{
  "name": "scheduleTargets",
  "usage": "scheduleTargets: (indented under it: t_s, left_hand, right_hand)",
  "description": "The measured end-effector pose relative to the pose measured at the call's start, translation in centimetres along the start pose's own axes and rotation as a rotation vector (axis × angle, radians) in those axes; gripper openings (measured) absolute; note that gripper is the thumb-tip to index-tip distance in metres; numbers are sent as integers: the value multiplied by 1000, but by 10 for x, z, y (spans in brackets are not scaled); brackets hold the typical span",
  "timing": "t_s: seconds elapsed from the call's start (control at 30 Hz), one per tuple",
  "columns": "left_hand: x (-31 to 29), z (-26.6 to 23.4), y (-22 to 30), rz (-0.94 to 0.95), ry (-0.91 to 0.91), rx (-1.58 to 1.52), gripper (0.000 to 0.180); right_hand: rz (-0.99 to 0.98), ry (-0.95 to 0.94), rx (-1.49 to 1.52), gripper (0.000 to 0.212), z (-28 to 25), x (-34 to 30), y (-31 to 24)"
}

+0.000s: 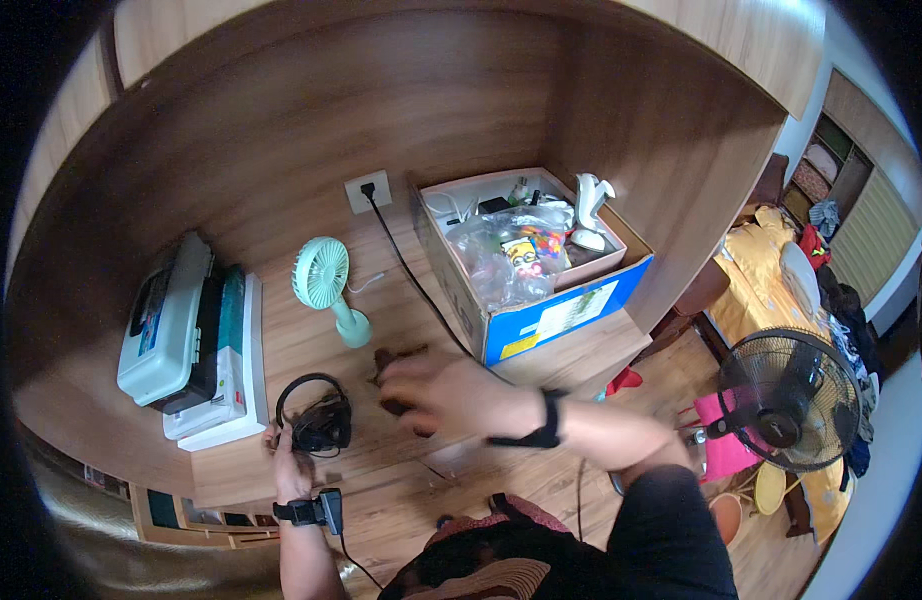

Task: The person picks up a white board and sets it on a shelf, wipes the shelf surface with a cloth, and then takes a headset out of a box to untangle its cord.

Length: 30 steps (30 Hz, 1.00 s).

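Black over-ear headphones point(319, 415) rest near the desk's front edge, left of centre. My left hand point(289, 466) grips their near left side between thumb and fingers, with a black strap and small box on the wrist. Over the middle of the desk is my right hand point(446, 395), blurred, its fingers apart and pointing left. Nothing can be made out in it, though dark patches lie around its fingertips. Behind both hands stands a mint-green handheld fan point(323, 275) on its base, beside a short white cable point(369, 282).
A blue-sided open box point(566, 315) of plastic bags and small gadgets stands back right. A black power cord point(416, 275) runs from the wall socket point(369, 192) past my right hand. At left are a pale green case point(166, 335) and white boxes point(221, 410). A black floor fan point(789, 400) stands right.
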<state>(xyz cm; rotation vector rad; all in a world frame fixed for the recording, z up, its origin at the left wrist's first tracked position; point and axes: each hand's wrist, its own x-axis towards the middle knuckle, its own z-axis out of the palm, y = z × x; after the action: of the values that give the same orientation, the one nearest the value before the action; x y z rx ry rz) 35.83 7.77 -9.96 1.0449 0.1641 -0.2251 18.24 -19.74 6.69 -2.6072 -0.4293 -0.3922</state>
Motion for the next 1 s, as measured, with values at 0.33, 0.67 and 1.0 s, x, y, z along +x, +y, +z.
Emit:
scheduleTargets:
  t_s: [0.33,0.67,1.0]
  left_hand:
    - [-14,2,21,231,5,281,37]
    - [-134,235,-1,820,-578,806,26]
    - [-115,344,-5,843,-901,1356,52]
  right_hand:
    - [400,137,-657,35,-106,-120,131]
    - [293,-318,-446,19,-127,-95,114]
    - [212,-274,-438,77,-146,-30,211]
